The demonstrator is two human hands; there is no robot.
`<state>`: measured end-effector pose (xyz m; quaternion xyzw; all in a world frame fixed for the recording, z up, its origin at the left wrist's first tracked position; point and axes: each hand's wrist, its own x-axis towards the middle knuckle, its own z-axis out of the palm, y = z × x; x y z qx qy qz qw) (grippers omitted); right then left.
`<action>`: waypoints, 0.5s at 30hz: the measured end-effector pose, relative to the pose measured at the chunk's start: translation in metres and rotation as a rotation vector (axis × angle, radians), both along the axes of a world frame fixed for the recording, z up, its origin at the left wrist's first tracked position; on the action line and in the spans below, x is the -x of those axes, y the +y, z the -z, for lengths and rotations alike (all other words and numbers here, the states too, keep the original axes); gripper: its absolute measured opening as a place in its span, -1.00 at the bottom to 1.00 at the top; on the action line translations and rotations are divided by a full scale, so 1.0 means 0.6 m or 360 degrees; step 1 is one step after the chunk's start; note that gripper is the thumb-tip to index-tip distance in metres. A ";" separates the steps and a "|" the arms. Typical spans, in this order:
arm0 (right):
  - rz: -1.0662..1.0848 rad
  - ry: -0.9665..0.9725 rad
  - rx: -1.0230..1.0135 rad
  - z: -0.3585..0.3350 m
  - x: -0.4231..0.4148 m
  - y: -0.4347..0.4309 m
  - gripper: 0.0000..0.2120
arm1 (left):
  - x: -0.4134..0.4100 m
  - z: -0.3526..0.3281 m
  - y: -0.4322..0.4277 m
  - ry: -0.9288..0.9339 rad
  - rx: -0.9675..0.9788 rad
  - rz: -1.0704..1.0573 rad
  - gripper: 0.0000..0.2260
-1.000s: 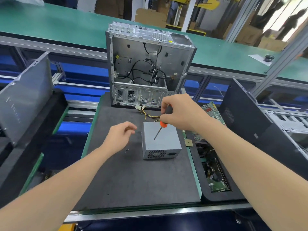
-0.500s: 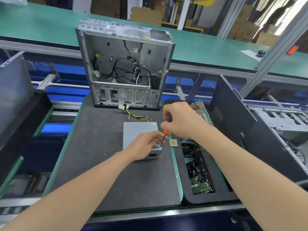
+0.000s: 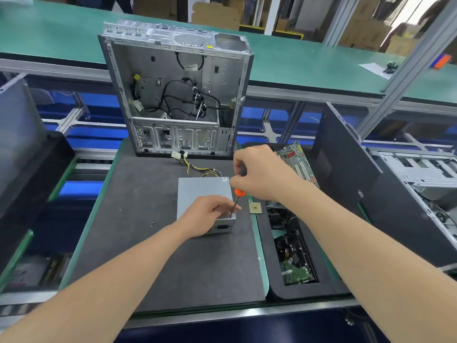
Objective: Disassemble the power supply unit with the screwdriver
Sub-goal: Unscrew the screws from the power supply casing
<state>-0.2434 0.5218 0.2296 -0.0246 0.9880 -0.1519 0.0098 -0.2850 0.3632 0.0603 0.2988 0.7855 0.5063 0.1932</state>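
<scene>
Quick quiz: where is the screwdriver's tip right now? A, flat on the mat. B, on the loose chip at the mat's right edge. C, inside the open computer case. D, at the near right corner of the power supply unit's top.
D: the right hand grips the screwdriver, and its shaft slants down to the near right corner of the power supply unit.

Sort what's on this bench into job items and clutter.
Job: power supply unit, screwdriver, left hand steadying the unit, right hand gripping the screwdriver, loose screws.
Lying about: computer case, processor chip, circuit board.
</scene>
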 end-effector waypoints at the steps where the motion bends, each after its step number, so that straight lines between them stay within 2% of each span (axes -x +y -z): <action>1: -0.0005 0.0004 -0.0001 0.000 0.000 0.000 -0.90 | 0.000 0.000 -0.001 -0.0002 0.0005 0.0004 -0.51; 11: -0.0003 -0.0014 -0.0014 -0.001 0.002 -0.001 -0.90 | 0.002 0.002 -0.002 0.0020 0.0056 0.0028 -0.51; 15: -0.0118 -0.0085 -0.0010 -0.011 0.002 0.000 -0.90 | 0.001 0.002 -0.002 0.0025 0.0038 0.0038 -0.51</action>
